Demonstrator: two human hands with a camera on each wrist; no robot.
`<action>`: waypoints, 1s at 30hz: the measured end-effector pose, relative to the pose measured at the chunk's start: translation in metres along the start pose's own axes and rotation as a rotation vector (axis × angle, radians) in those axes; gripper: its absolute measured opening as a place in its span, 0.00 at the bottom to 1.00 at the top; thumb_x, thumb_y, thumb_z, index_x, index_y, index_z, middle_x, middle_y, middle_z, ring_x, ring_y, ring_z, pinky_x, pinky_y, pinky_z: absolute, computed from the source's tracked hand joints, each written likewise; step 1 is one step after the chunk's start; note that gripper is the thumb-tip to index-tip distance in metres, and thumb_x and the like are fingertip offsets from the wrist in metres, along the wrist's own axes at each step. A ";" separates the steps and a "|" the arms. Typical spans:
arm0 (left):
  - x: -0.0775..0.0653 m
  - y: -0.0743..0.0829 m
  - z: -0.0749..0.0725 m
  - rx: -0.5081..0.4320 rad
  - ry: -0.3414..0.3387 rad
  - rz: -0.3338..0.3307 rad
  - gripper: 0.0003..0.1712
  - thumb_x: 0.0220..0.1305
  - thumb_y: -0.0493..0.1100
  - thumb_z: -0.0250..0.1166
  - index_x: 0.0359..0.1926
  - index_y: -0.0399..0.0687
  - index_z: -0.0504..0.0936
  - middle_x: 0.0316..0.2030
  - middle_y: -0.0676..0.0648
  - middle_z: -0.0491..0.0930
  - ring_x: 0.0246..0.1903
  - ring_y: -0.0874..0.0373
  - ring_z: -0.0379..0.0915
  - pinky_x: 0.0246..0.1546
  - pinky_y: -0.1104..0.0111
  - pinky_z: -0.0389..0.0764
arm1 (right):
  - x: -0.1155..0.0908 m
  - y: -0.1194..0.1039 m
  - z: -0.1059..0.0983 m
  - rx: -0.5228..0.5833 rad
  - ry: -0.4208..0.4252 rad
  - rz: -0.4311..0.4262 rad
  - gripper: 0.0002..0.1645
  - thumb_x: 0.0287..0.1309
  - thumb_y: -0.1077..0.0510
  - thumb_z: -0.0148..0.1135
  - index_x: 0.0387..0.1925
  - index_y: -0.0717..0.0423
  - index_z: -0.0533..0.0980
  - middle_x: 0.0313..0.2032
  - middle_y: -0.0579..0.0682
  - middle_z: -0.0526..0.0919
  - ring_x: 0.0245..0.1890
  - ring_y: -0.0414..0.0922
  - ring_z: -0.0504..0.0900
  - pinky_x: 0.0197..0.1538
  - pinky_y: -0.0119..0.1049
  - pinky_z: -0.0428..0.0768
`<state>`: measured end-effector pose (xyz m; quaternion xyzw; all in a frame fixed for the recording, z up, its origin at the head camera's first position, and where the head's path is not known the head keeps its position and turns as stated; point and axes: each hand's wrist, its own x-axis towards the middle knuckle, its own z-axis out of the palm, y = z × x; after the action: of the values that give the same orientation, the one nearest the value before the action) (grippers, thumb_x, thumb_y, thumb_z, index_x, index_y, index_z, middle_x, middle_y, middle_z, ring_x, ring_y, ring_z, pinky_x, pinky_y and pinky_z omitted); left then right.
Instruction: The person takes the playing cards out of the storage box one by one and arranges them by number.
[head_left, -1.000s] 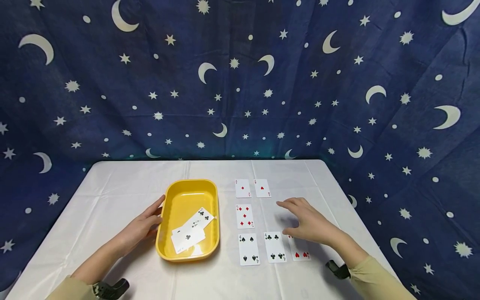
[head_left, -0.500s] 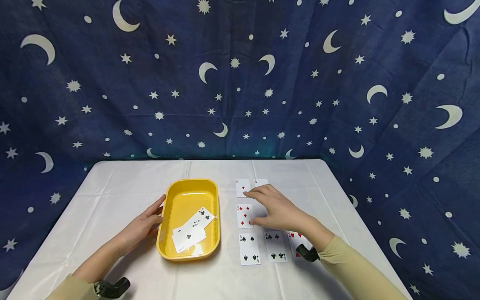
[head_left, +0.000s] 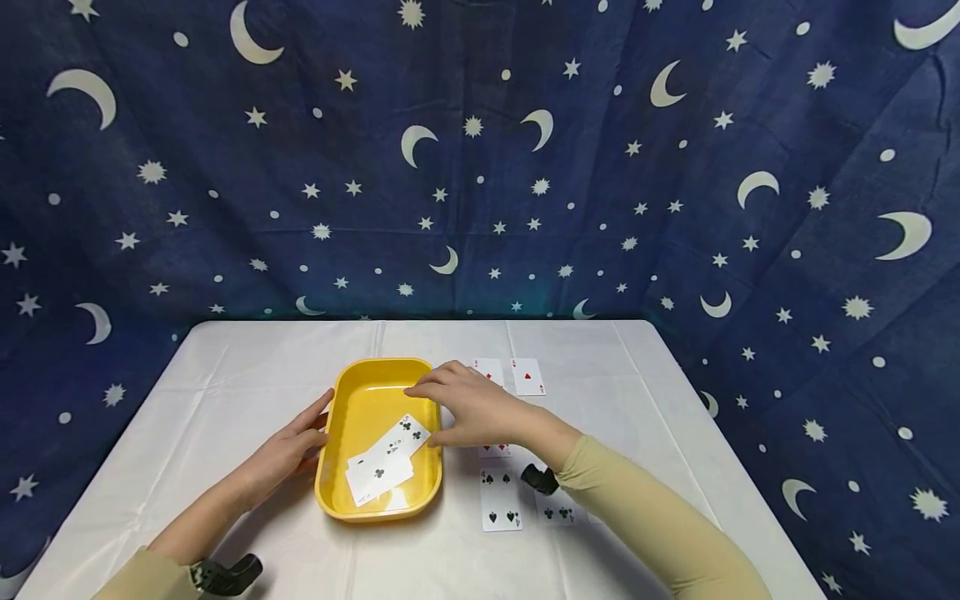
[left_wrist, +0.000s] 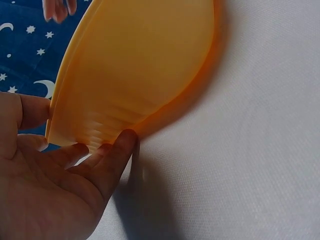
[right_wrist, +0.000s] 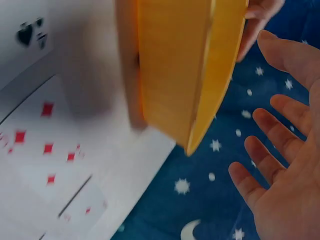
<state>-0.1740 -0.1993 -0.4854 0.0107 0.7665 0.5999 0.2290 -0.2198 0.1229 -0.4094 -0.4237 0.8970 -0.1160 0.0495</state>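
Tray (head_left: 378,402) against left hand (head_left: 283,457); cards (head_left: 387,460) inside

Tabletop (head_left: 247,375): was bright, softly shadowed
Backdrop (head_left: 480,158): was dimmer
Yellow tray (left_wrist: 135,60): caught a sheen
Five of diamonds (right_wrist: 47,148): looked blurred

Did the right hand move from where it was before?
Yes. In the head view, the right hand has gone left: it was right of the ace of hearts, now it's left of it, by the yellow tray.
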 end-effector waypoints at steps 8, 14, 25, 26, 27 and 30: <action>0.001 0.002 0.001 -0.006 -0.003 0.008 0.44 0.76 0.42 0.51 0.83 0.63 0.39 0.79 0.32 0.45 0.69 0.38 0.64 0.61 0.53 0.76 | 0.032 -0.015 0.020 -0.086 -0.175 -0.048 0.41 0.56 0.42 0.74 0.71 0.40 0.72 0.66 0.39 0.73 0.65 0.43 0.66 0.69 0.40 0.64; -0.001 0.003 0.001 -0.001 -0.003 0.008 0.43 0.76 0.42 0.50 0.83 0.62 0.39 0.79 0.32 0.45 0.70 0.36 0.62 0.61 0.53 0.76 | 0.046 -0.021 0.035 -0.167 -0.266 -0.084 0.37 0.55 0.41 0.74 0.66 0.38 0.77 0.61 0.38 0.76 0.62 0.41 0.67 0.64 0.36 0.67; -0.002 0.002 0.000 0.004 -0.002 0.002 0.43 0.76 0.43 0.50 0.83 0.63 0.39 0.79 0.33 0.44 0.72 0.35 0.59 0.64 0.49 0.72 | 0.058 -0.030 0.052 -0.279 -0.299 -0.131 0.33 0.51 0.37 0.76 0.60 0.35 0.80 0.50 0.36 0.78 0.50 0.39 0.69 0.51 0.31 0.68; -0.002 0.002 0.000 0.003 -0.001 0.001 0.43 0.76 0.43 0.50 0.83 0.63 0.39 0.79 0.33 0.44 0.72 0.35 0.59 0.64 0.49 0.73 | 0.058 -0.031 0.053 -0.287 -0.300 -0.130 0.33 0.50 0.36 0.76 0.59 0.35 0.81 0.48 0.36 0.77 0.49 0.38 0.69 0.50 0.31 0.68; -0.001 0.002 0.000 0.004 -0.001 0.001 0.43 0.76 0.43 0.50 0.83 0.64 0.39 0.79 0.33 0.44 0.72 0.35 0.59 0.64 0.49 0.73 | 0.058 -0.033 0.054 -0.294 -0.301 -0.128 0.33 0.50 0.36 0.77 0.58 0.35 0.81 0.46 0.36 0.77 0.48 0.38 0.69 0.49 0.31 0.68; -0.001 0.002 -0.001 -0.001 -0.002 0.003 0.43 0.77 0.43 0.50 0.83 0.64 0.39 0.79 0.33 0.44 0.71 0.35 0.60 0.63 0.50 0.74 | 0.059 -0.036 0.059 -0.338 -0.294 -0.123 0.31 0.49 0.35 0.77 0.55 0.35 0.81 0.42 0.35 0.74 0.45 0.38 0.69 0.47 0.31 0.68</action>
<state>-0.1735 -0.1997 -0.4835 0.0124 0.7658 0.6007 0.2291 -0.2194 0.0451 -0.4565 -0.4923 0.8592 0.0961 0.1008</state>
